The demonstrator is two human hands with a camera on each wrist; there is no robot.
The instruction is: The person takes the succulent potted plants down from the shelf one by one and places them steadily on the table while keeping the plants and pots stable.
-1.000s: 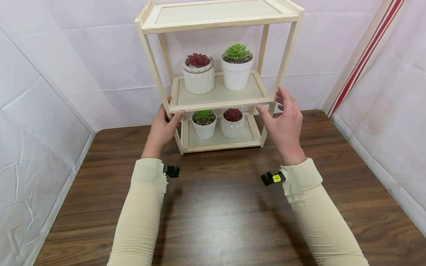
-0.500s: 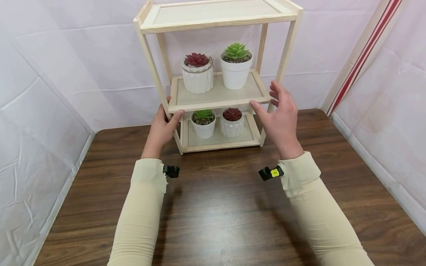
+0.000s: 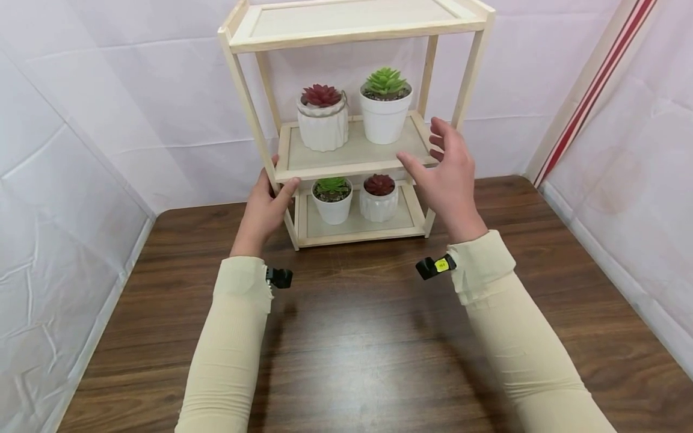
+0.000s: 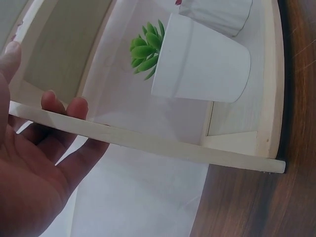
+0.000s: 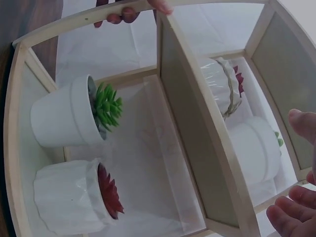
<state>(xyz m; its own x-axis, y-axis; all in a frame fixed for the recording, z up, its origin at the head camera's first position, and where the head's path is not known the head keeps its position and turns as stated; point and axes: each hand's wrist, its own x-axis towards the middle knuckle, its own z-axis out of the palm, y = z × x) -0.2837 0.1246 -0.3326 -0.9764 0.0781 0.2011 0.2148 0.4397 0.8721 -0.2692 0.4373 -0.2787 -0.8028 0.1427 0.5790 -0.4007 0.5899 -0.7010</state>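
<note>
L hand (image 3: 262,207) grips wooden shelf unit (image 3: 357,38) by L front post (image 3: 250,108), fingers curled round; R hand (image 3: 448,174) nr R front post (image 3: 470,72), fingers apart & bent, holding nothing; unit upright on table (image 3: 346,337); red plant (image 3: 323,123) & green plant (image 3: 385,117) on mid tier (image 3: 352,170), 2 more plants (image 3: 332,209) btm.
</note>
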